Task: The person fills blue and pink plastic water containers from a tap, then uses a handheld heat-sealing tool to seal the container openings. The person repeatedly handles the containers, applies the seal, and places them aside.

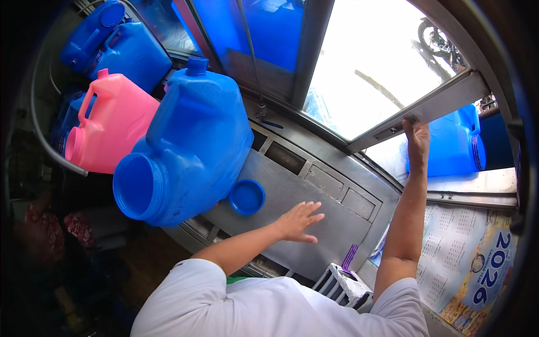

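My right hand [417,143] grips the edge of the metal frame [446,107] of a glass sliding panel, thumb by its latch and fingers hidden behind. Over the steel counter [290,202] my left hand [301,221] is spread and holds nothing. The nearest thing to its left is a round blue cap [247,196], lying hollow side up. Beside that cap stands a large blue plastic water jug [202,122]. Its wide front mouth is uncapped, while a small blue cap [197,66] sits on its top spout.
A pink jug [120,118] and more blue jugs [134,52] stand at the left, near a curved pipe [36,109]. Beyond the opening is another blue jug [450,143]. A valve [262,113] rises at the counter's back. A wall calendar [459,257] hangs at right.
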{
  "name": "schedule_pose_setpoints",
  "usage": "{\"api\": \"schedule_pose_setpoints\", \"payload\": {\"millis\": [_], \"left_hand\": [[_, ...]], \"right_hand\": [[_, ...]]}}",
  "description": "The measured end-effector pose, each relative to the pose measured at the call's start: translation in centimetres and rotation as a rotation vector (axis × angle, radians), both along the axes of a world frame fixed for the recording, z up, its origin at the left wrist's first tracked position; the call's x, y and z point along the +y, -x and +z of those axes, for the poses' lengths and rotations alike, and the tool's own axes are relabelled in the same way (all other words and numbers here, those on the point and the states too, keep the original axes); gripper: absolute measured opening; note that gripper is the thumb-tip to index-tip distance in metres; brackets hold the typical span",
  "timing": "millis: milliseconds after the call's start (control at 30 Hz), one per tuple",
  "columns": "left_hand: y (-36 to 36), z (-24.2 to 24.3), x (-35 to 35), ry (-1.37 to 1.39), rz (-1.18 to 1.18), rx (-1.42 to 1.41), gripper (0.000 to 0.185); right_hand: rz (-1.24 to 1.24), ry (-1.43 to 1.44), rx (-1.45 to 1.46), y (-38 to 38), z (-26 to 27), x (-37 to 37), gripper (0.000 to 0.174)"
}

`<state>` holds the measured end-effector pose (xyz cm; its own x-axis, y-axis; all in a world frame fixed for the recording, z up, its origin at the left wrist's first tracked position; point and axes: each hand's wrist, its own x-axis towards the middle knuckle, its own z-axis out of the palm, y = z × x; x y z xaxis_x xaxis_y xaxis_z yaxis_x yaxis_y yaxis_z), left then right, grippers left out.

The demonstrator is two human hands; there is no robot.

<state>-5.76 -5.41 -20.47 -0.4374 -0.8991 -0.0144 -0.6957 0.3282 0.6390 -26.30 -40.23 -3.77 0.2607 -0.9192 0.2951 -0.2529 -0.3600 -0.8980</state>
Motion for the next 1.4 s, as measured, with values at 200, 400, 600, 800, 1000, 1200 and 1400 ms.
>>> {"api": "schedule_pose_setpoints", "payload": {"millis": [200,400,600,800,1000,1200,1400], "left_hand": [[-9.0,3.2,20.3,-0.485,0.228,0.043,0.071],[-21.8,12.2,24.5,0.206,1.065,0.398,0.104],[-29.4,25.9,16.2,0.559,0.809,0.151,0.139],[-29.4,25.5,13.1,0.524,0.708,0.314,0.146],[-30.3,24.1,13.9,0.594,0.658,0.337,0.152],[-30.6,23.6,13.5,0.650,0.625,0.331,0.151],[-30.4,23.2,13.4,0.673,0.661,0.316,0.151]], "right_hand": [[-0.365,0.283,0.305,-1.4,-4.1,15.2,0.045],[0.381,-0.074,0.489,-13.1,-9.6,31.0,0.040],[0.229,-0.396,0.323,-23.1,-13.6,27.3,0.054],[-0.143,-0.816,-0.029,-27.6,-20.1,16.9,0.084],[-0.211,-0.921,-0.279,-32.0,-21.4,14.1,0.093],[-0.218,-0.837,-0.414,-33.1,-22.5,12.8,0.072],[-0.208,-0.454,-0.021,-33.9,-20.0,12.6,0.071]]}}
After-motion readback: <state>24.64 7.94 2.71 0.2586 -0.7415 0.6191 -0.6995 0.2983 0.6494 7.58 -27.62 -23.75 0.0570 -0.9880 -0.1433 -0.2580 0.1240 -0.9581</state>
